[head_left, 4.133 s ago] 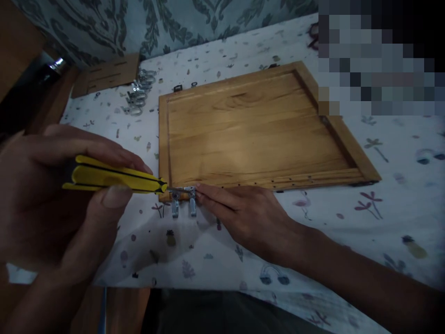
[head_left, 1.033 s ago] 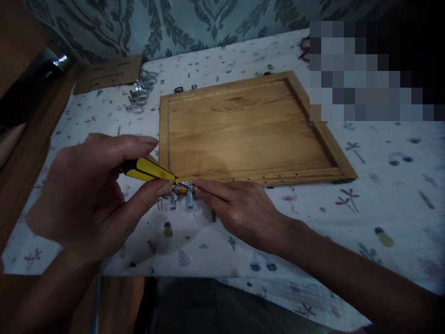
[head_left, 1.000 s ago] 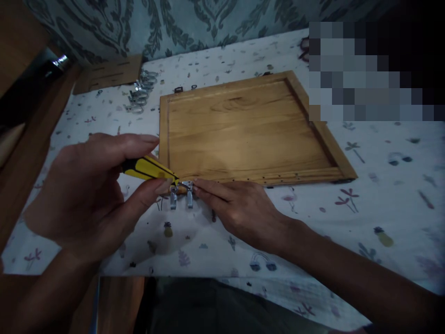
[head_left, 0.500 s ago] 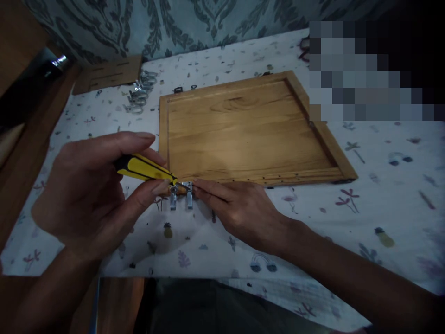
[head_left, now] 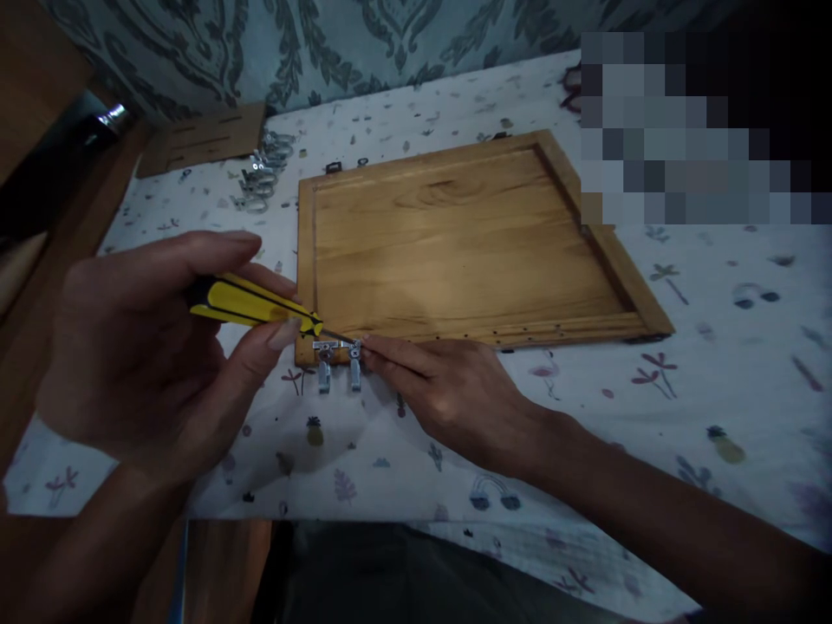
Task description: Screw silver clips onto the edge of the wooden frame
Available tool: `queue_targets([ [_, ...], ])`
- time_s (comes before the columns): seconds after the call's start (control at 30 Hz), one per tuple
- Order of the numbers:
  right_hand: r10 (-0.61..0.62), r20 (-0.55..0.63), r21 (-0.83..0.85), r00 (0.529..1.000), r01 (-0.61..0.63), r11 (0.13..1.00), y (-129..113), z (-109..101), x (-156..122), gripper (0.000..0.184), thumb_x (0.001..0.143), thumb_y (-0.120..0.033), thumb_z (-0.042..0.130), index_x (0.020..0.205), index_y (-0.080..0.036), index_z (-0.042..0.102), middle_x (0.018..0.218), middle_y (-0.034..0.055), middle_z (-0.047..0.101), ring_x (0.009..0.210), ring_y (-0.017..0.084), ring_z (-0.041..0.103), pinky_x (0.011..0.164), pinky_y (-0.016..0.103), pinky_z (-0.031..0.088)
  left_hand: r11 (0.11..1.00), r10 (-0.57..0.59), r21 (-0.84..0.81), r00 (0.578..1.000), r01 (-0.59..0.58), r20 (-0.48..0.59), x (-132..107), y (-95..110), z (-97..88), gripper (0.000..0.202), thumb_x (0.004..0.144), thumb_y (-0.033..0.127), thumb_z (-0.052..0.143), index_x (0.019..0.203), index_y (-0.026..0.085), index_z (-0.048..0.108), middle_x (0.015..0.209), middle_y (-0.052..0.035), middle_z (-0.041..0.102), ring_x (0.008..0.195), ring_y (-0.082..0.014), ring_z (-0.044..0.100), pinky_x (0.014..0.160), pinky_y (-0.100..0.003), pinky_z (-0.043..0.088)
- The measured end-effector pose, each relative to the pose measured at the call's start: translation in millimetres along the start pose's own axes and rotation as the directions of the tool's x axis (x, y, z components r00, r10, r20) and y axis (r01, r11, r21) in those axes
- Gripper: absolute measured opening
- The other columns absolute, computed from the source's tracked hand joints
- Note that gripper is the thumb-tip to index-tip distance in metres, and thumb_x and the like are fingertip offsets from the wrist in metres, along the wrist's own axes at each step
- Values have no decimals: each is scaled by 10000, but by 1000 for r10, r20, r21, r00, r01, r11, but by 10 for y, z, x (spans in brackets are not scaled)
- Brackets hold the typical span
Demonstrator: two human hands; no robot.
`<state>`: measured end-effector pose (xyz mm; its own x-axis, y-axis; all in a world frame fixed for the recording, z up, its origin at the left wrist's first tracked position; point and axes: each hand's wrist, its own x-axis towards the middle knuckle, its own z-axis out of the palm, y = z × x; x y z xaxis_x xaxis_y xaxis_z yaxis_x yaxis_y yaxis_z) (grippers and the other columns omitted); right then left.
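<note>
My left hand (head_left: pixel 156 355) is closed round the handle of a yellow and black screwdriver (head_left: pixel 260 303). Its thin shaft points right and down, the tip at the top of a small silver metal clip (head_left: pixel 355 373). My right hand (head_left: pixel 448 386) has its fingers together, the fingertips pressed against the right side of that clip. Just left of it is a second metal clip (head_left: pixel 324 374). Both clips sit on the near edge of a wooden framed panel (head_left: pixel 442 234) and stick out past it toward me. What lies beneath my right fingertips is hidden.
Several loose metal clips (head_left: pixel 263 169) lie at the back left beside a brown cardboard piece (head_left: pixel 201 139). A printed white cloth (head_left: pixel 552 451) covers the table. A patterned wall surface (head_left: pixel 403 43) rises behind it. A pixelated patch hides the upper right.
My left hand and the screwdriver have moved left, baring more of the shaft and the left clip. The tip is now at the right clip's top. My right hand has barely moved.
</note>
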<state>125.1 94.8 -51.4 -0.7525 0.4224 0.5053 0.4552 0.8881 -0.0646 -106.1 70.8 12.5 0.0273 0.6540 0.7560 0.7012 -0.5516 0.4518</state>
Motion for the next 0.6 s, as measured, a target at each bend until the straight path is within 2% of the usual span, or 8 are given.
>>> queue_targets([
  [0.1, -1, 21, -3, 1000, 1, 1000, -4, -18, 5, 244, 931, -72, 496, 1072, -106, 692, 1226, 64, 707, 710, 165, 687, 525, 304, 514, 999, -35, 5, 999, 35, -1, -11, 25, 2, 517, 702, 257, 781, 1192, 365, 661, 877, -16, 746, 618, -236, 696, 592, -441, 655],
  [0.17, -6, 30, -2, 1000, 6, 1000, -5, -21, 4, 248, 925, -65, 497, 1081, -99, 687, 1215, 82, 710, 711, 169, 684, 522, 311, 511, 998, -60, 7, 998, 60, -3, -14, 47, 8, 510, 705, 252, 783, 1185, 373, 662, 951, -23, 741, 664, -238, 706, 631, -452, 656],
  [0.37, 0, 12, 20, 1000, 0, 1000, -1, 3, -3, 239, 905, -49, 532, 1083, -92, 685, 1219, 76, 708, 711, 168, 682, 525, 312, 506, 999, -24, -21, 1000, 24, 15, 15, 80, 31, 521, 714, 209, 769, 1188, 395, 658, 1011, -8, 711, 767, -237, 717, 680, -439, 648],
  [0.47, -4, 16, 14, 1000, 4, 1000, 0, 7, -1, 256, 911, -52, 521, 1104, -96, 684, 1247, 69, 696, 762, 181, 696, 553, 317, 525, 995, -31, -87, 995, 38, 90, 54, 136, 20, 540, 727, 171, 737, 1214, 385, 650, 1130, -14, 672, 840, -243, 720, 662, -412, 642],
  [0.53, -4, 20, 5, 1000, 4, 1000, -1, 8, -1, 269, 911, -52, 516, 1117, -100, 683, 1253, 66, 693, 778, 189, 701, 551, 321, 529, 990, -71, -111, 983, 90, 169, 80, 178, 9, 546, 765, 164, 694, 1260, 382, 620, 1085, -30, 685, 889, -261, 715, 714, -438, 634],
  [0.6, -4, 25, -4, 1000, 4, 1000, -1, 11, -5, 277, 906, -54, 527, 1135, -99, 678, 1261, 68, 689, 776, 192, 702, 539, 322, 525, 986, -100, -112, 974, 125, 204, 99, 197, 4, 529, 807, 175, 646, 1289, 388, 596, 1054, -41, 692, 937, -273, 704, 774, -470, 617],
])
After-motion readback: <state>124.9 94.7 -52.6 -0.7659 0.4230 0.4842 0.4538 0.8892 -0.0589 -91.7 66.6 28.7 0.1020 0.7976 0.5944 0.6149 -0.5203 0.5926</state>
